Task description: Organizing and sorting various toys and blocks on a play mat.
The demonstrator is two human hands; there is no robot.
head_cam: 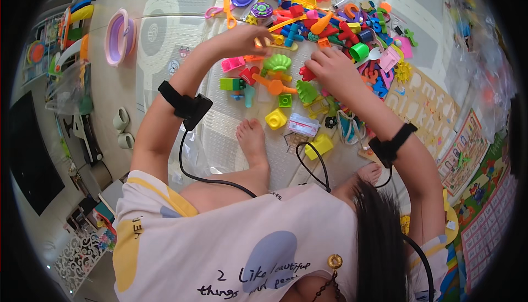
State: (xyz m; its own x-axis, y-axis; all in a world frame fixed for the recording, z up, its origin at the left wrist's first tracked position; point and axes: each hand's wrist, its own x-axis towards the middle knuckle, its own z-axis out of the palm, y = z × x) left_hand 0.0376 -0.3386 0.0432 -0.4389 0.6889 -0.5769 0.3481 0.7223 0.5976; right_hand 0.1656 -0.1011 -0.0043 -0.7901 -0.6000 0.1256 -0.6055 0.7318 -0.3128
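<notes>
A heap of small plastic toys lies on the floor mat before me. My left hand (249, 40) hovers at the heap's near left side with its fingers apart, close to a yellow strip-shaped piece (288, 47). The fingers of my right hand (333, 67) curl around a red toy piece (306, 73), partly hidden under them. Between and below my hands are a light green shell-shaped toy (277, 62), an orange toy (275, 85), a green shell-shaped toy (306, 91) and a pink block (233, 64). A yellow block (276, 119) sits nearer my feet.
On the right lie a wooden letter board (429, 108) and an illustrated board (462, 157), with clear plastic bags (478, 54) beyond. A pink and purple basin (119, 38) stands at the left. Black cables (214, 182) run from both forearm straps. A clear box (304, 124) lies near my feet.
</notes>
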